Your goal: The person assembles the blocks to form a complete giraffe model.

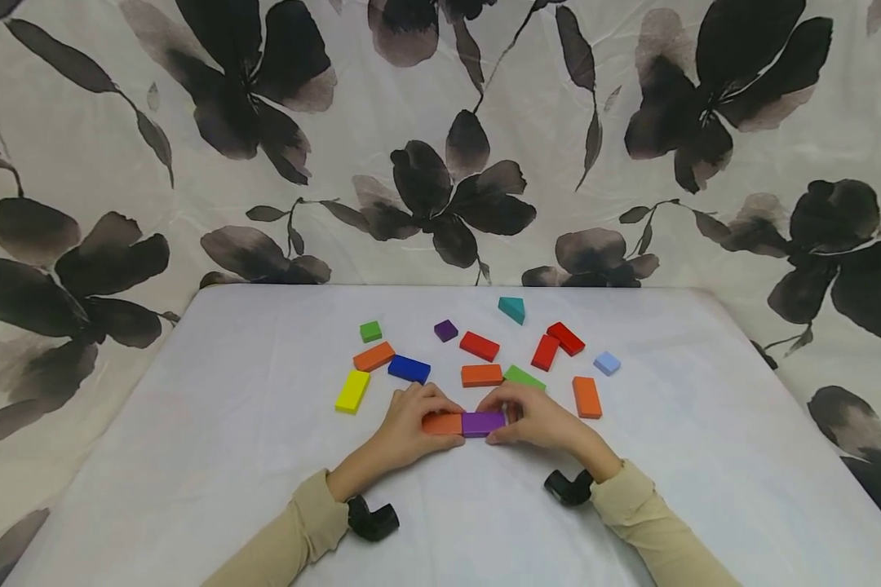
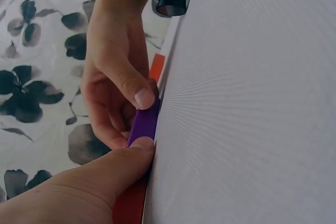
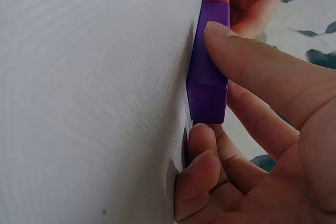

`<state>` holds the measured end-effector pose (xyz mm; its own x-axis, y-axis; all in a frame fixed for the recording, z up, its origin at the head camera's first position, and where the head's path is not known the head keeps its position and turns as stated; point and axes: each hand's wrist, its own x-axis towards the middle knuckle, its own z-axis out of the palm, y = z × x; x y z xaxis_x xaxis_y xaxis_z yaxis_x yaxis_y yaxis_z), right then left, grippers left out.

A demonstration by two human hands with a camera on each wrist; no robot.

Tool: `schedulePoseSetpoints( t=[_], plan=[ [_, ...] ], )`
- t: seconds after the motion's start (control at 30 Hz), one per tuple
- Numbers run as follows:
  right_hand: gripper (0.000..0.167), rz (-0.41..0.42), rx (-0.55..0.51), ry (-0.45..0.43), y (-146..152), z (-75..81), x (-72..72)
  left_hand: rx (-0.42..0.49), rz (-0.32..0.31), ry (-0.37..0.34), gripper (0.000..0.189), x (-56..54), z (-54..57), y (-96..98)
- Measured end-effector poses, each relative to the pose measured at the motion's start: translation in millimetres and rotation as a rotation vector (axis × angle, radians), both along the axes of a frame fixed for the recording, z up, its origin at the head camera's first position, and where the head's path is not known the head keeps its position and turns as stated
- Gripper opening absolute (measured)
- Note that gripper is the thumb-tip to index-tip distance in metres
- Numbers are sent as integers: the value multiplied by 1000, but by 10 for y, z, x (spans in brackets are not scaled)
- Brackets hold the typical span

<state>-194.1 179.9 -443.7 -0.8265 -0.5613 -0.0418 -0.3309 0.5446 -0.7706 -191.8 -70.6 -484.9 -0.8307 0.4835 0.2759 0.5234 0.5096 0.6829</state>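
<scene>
Near the middle of the white table, an orange block (image 1: 442, 424) and a purple block (image 1: 482, 424) lie end to end in one row. My left hand (image 1: 414, 424) grips the orange block, thumb on the near side and fingers on the far side. With thumb and fingers, my right hand (image 1: 532, 417) pinches the purple block near its right end. In the right wrist view the thumb presses the long face of the purple block (image 3: 210, 61), and other fingers curl by its end. The left wrist view shows both thumbs along the purple block (image 2: 143, 124).
Behind the hands lie a yellow block (image 1: 352, 392), a blue block (image 1: 409, 368), a light green block (image 1: 524, 377), a teal triangular block (image 1: 512, 309) and several red and orange blocks. A light blue block (image 1: 607, 363) sits to the right. A flowered cloth (image 1: 440, 163) hangs behind the table.
</scene>
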Motion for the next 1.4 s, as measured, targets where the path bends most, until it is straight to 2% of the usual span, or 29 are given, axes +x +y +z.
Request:
schedulePoseSetpoints(
  t=[0.73, 1.17, 1.4],
  plan=[
    [33, -1, 7, 14, -8, 6, 6, -17, 21, -8, 31, 17, 32, -6],
    [33, 4, -3, 10, -4, -2, 3, 11, 22, -6, 30, 11, 9, 5],
    [34, 6, -6, 13, -13, 9, -1, 20, 27, -28, 30, 18, 40, 11]
  ],
)
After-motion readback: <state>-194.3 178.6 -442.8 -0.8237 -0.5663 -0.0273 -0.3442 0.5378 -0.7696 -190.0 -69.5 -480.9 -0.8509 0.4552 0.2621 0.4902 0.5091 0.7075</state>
